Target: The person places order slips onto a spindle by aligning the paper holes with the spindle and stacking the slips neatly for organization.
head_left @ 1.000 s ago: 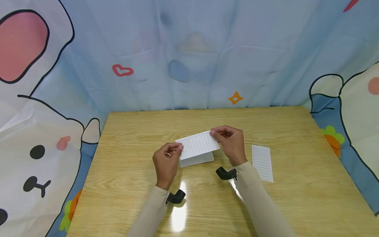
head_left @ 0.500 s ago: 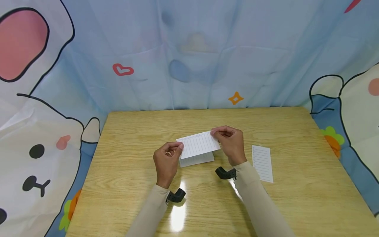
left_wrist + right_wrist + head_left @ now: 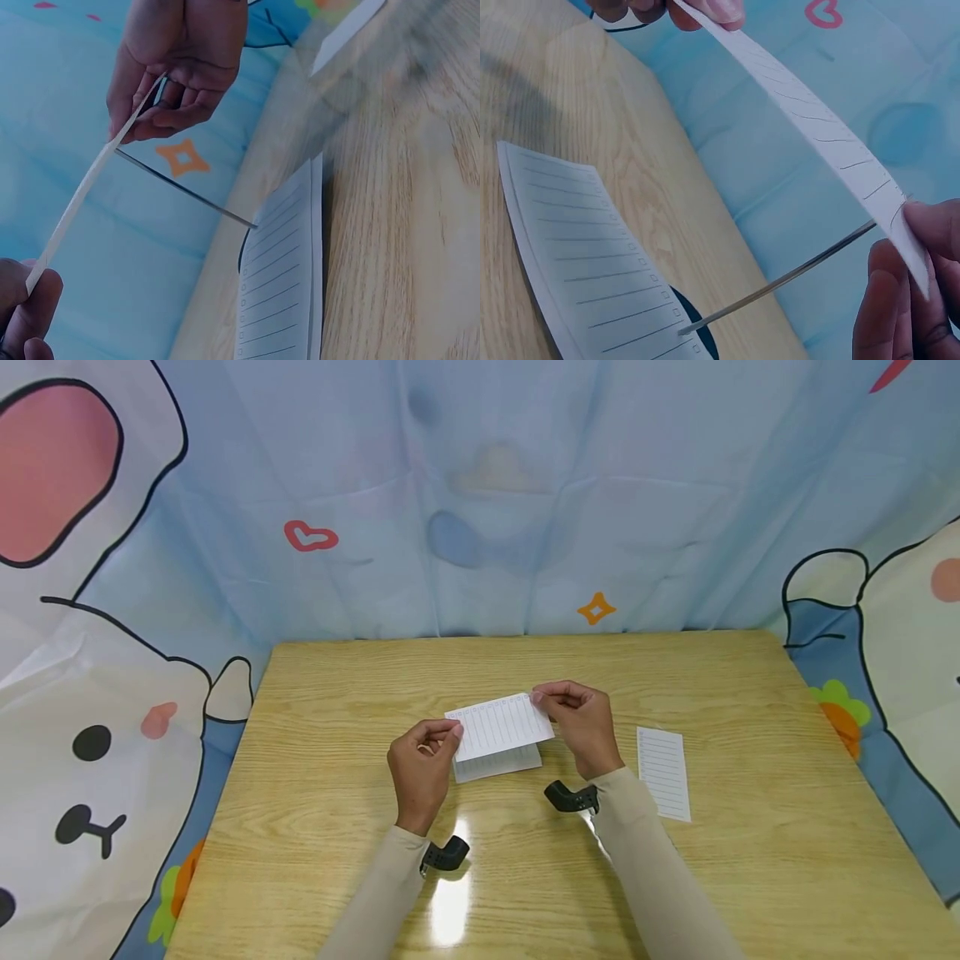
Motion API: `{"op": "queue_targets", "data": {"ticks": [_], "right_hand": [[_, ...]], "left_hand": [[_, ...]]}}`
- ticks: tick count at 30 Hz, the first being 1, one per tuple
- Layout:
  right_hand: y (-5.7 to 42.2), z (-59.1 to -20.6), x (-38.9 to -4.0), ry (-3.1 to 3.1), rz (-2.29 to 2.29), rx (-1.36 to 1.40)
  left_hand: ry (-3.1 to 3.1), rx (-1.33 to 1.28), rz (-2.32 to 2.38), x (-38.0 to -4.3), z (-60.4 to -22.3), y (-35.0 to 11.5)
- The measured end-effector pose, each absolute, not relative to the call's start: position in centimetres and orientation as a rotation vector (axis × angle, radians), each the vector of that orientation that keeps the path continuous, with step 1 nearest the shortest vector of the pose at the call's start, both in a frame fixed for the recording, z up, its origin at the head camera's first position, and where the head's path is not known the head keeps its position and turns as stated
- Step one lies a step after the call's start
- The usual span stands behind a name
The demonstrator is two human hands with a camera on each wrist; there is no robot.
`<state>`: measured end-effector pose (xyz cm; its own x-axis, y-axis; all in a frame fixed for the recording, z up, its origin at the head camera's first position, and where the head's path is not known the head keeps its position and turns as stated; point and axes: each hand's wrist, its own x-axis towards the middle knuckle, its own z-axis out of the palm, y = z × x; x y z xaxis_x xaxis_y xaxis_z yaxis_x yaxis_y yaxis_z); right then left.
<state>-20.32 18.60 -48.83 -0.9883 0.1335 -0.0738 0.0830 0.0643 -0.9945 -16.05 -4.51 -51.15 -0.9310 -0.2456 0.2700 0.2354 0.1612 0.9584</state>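
Observation:
A white lined slip of paper (image 3: 501,727) is held up by both hands, its printed rows running across it. My left hand (image 3: 422,777) pinches its left end between thumb and fingers. Its right end is pinched by my right hand (image 3: 587,728). Below lies a small stack of similar lined slips (image 3: 499,765), partly covered in the head view. A thin metal spike (image 3: 187,191) rises from the stack and meets the held slip near the right hand. Part of a dark round base (image 3: 699,319) shows beneath the stack.
Another lined slip (image 3: 663,774) lies flat on the wooden table (image 3: 780,827), right of the right wrist. Black wrist cameras (image 3: 446,855) sit on both wrists. A blue cartoon curtain (image 3: 645,527) hangs behind the table's far edge.
The right hand and the right end of the held slip have shifted very slightly left. Both hands keep their pinch; the stack and the loose slip stay in place.

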Motion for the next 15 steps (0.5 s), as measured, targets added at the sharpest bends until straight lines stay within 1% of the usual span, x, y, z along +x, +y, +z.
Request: {"op": "queue_targets", "data": {"ticks": [9,15], "right_hand": [[18.9,-50.1,-20.4,-2.240,2.187,-0.265],[19.0,-50.7,-20.5,-2.250,2.186,-0.225]], "left_hand": [[-2.117,0.028,-1.776,-16.1,-51.6,-4.5],[-2.152,0.053,-1.753,-16.3,-52.3,-4.5]]}}
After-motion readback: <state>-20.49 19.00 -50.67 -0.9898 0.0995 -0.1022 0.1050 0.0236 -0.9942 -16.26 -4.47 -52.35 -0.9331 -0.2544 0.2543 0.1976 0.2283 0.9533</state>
